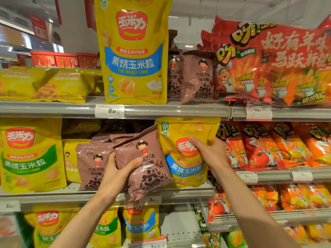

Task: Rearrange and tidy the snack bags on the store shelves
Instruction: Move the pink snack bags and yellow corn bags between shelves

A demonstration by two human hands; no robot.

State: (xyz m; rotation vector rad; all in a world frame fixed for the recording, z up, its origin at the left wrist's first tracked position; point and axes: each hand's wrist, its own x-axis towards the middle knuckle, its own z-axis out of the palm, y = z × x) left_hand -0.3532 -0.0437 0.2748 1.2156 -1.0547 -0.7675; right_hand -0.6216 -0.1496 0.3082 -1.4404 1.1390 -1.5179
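1. Two grips: the left hand point(114, 174) clasps a tilted brown bag point(143, 163) in front of the middle shelf point(71, 196); a loose hold could drop it.
2. The right hand point(207, 151) grasps the upright yellow bag point(186, 153); tugging may topple it onto the neighbouring orange bags point(259, 145).

Tall yellow corn bag point(133, 51) on upper shelf: top cut by frame edge. Big red multipack point(272, 63): right side runs out of frame. Left hand point(114, 174): fingers hidden behind brown ring-snack bag point(143, 163), thumb shows. Price tags point(109, 111): small print unreadable. Bottom-shelf bags point(105, 228) blurred, cropped
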